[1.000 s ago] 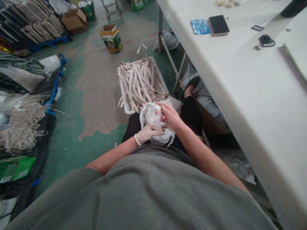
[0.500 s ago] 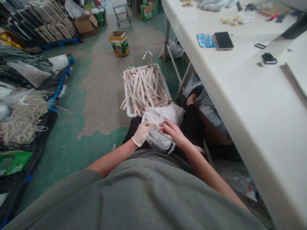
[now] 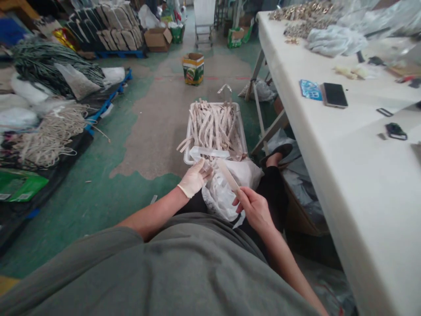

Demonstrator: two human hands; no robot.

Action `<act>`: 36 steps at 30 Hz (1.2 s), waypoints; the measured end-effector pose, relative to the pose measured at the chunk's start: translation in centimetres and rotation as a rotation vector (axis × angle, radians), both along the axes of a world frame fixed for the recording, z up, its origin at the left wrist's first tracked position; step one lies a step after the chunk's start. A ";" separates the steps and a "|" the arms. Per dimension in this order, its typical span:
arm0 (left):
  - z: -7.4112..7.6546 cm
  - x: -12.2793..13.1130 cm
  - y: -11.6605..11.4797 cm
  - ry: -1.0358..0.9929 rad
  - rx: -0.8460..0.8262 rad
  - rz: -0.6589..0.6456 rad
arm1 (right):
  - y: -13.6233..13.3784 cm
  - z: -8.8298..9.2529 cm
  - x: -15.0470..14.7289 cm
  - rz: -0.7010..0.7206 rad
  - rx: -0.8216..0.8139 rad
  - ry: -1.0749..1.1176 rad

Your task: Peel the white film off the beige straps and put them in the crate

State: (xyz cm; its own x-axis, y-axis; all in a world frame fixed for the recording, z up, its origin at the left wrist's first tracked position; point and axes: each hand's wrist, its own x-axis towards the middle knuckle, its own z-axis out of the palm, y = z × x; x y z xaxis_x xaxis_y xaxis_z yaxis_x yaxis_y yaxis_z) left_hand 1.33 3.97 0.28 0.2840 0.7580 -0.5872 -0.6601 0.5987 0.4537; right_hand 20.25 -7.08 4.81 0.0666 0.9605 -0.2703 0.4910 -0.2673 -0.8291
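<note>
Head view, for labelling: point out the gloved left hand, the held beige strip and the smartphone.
Gloved left hand (image 3: 192,179), head view: middle of the hand.
Held beige strip (image 3: 228,175), head view: flat middle.
Smartphone (image 3: 334,94), head view: dark screen.

Strips (image 3: 213,125) in tub (image 3: 243,134) beside table (image 3: 355,149)

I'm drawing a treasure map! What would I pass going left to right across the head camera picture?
Pale cord bundle → open cardboard box → gloved left hand → pale flat strip → bare right hand → blue packet → smartphone → black buckle.
</note>
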 end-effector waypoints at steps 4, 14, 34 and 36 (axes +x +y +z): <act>-0.2 -0.3 0.6 -0.059 -0.064 0.039 | -2.3 0.3 -0.6 0.067 -0.003 -0.097; -0.4 0.7 -0.3 -0.081 -0.078 0.004 | -2.1 -0.4 -1.5 0.086 0.007 -0.302; 1.5 -6.0 -3.2 -0.089 0.019 0.296 | 3.3 1.3 -5.1 0.345 0.027 -0.074; 0.6 -5.9 -4.3 -0.120 -0.124 0.265 | 3.6 0.5 -5.7 0.380 -0.018 -0.066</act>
State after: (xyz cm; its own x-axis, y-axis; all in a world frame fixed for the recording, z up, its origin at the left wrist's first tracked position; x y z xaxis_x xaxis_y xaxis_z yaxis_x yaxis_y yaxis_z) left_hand -4.58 -0.32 0.90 0.1590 0.7396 -0.6539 -0.8447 0.4448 0.2977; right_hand 14.52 -3.48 5.29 -0.2756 0.9151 -0.2944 0.6100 -0.0702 -0.7893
